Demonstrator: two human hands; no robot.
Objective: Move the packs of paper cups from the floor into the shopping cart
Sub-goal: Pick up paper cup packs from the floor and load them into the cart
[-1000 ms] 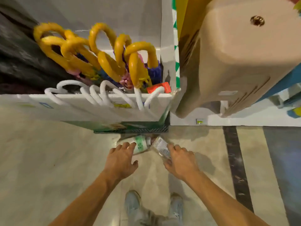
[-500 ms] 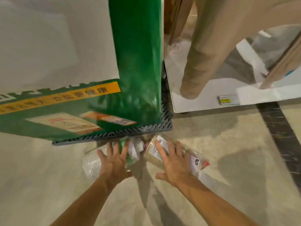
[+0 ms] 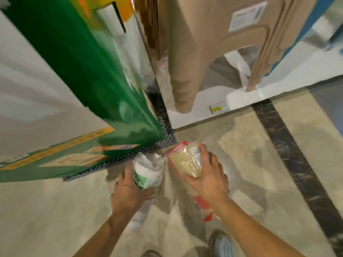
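Left hand (image 3: 130, 188) grips the white cup pack (image 3: 148, 171), right hand (image 3: 206, 179) the beige cup pack (image 3: 185, 162), both above the floor (image 3: 259, 164) by the display's corner; best lift level; cart unseen.

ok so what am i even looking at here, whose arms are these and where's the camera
The camera is worn on a person's head and looks down, so you see their own bare arms reaching out from the bottom of the picture. It is a wide-angle lens, which bends the edges.

The left hand grips a pack of white cups wrapped in clear plastic. The right hand grips a pack of beige cups with red on its wrapper. Both packs look lifted off the pale floor.

Ahead on the left is a green and white display box standing on a dark grid mat. Ahead on the right are stacked tan plastic stools on a white platform with a yellow price tag. A shoe shows at the bottom. No shopping cart is in view.
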